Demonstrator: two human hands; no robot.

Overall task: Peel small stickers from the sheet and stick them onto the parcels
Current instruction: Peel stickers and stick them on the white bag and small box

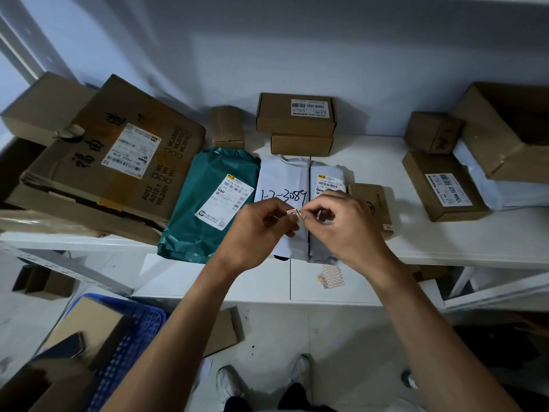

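Observation:
My left hand [258, 230] and my right hand [341, 230] meet above a white mailer bag [282, 179] with black handwritten numbers. Between their fingertips both hands pinch a small piece of sticker sheet [294, 215], tan with red-outlined stickers. A larger sticker sheet [331, 275] lies on the lower white shelf. A green mailer bag [205, 200] lies left of the white one, and a grey mailer bag [326, 176] lies to its right, partly hidden by my right hand.
Cardboard boxes crowd the white shelf [445, 242]: a big flat box [113, 162] at left, small boxes [297, 114] at the back, more boxes [445, 185] at right. A blue crate [130, 346] stands on the floor at lower left. My shoes [228, 382] are below.

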